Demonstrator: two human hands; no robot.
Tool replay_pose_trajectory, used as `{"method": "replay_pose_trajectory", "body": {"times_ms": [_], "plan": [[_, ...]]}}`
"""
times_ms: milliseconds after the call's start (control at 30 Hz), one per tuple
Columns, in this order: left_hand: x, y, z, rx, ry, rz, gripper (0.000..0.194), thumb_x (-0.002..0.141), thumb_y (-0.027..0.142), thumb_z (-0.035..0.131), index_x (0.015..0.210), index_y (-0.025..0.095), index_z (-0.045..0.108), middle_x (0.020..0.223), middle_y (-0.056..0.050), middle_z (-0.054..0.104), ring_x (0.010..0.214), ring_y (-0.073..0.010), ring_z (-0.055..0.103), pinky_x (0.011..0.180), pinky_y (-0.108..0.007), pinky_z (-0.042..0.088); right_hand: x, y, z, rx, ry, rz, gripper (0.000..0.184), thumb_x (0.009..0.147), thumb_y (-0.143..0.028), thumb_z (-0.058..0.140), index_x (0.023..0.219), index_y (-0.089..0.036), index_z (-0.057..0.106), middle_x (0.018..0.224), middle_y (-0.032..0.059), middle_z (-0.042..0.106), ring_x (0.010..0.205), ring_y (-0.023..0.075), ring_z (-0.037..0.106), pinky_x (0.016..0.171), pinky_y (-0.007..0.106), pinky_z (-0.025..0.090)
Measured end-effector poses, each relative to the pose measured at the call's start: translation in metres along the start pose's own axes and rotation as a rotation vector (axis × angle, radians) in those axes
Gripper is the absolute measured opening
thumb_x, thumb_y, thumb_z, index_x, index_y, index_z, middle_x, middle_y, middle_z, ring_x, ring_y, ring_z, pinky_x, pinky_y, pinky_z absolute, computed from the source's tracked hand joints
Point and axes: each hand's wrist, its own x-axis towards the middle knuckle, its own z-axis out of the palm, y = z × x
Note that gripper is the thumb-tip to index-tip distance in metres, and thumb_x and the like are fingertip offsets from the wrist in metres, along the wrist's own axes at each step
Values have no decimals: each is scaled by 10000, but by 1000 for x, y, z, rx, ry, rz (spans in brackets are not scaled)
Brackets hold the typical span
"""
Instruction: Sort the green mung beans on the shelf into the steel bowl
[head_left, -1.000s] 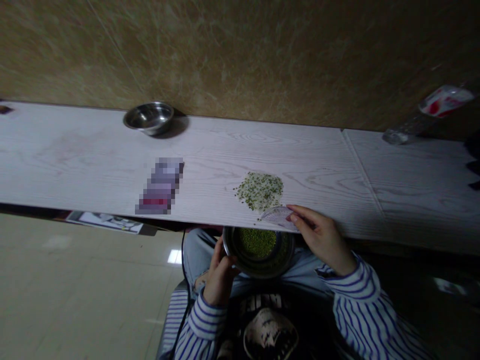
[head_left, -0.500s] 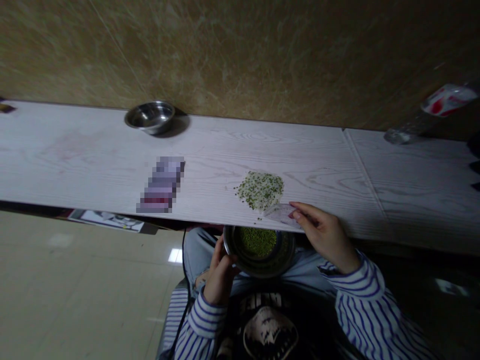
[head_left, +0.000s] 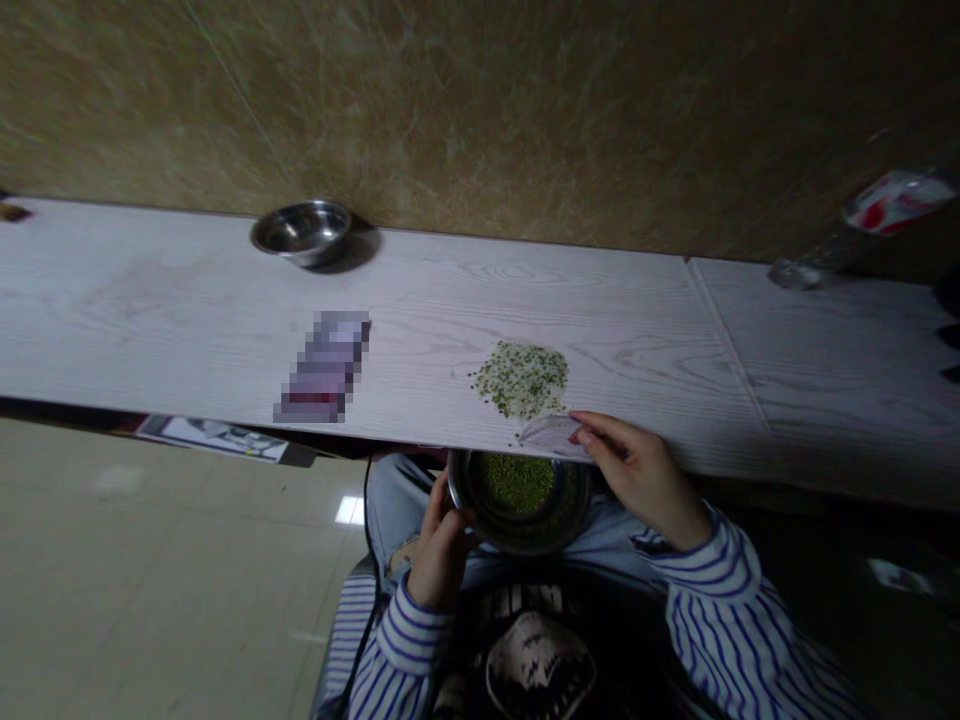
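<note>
My left hand (head_left: pixel 442 550) grips the left side of a steel bowl (head_left: pixel 562 525), held over the lap just under the table's front edge. Small green beans (head_left: pixel 517 482), like mung beans, lie in its bottom. Pinched between the thumb and fingers of my right hand (head_left: pixel 637 465) is a thin, see-through plastic piece (head_left: pixel 551 432), its exact kind unclear. It rests at the table edge above the bowl, close to a pile of white rice-like grains mixed with green beans (head_left: pixel 523 380). A few loose beans are scattered around the pile.
Another steel bowl (head_left: pixel 301 235) stands by the wall at the back left. A pixelated flat item (head_left: pixel 322 368) lies on the white wooden table (head_left: pixel 420 290). A plastic bottle (head_left: pixel 862 225) is at the right, and a shelf with papers (head_left: pixel 214 440) shows under the table.
My right hand has shifted slightly left and toward the table edge with the plastic piece. My left hand and the bowl it holds look unmoved.
</note>
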Motion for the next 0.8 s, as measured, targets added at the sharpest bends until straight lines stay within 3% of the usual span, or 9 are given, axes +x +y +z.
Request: {"method": "replay_pose_trajectory", "body": {"times_ms": [233,467,800], "plan": [[-1,3,0,8,3,-25,638,669,203,695,1294,288,604,1263,-56,645,980,-226,589,754,-316,540,-2,-3,4,-6,2,-20,311,932,-308,572,1140,-185,766,1121,96,791,1028,236,754,923,364,606],[0,3,0,26,8,-25,773,647,224,702,1403,271,545,1353,-96,614,1012,-259,602,778,-368,548,1,0,1,-26,10,-14,324,926,-321,573,1135,-171,770,1097,104,796,1003,238,758,902,360,611],[2,0,-4,11,-14,-13,687,672,224,691,1349,282,590,1352,-81,615,1029,-256,599,819,-376,551,13,-4,6,17,20,-40,319,925,-302,575,1159,-190,761,1082,87,801,969,226,764,892,358,614]]}}
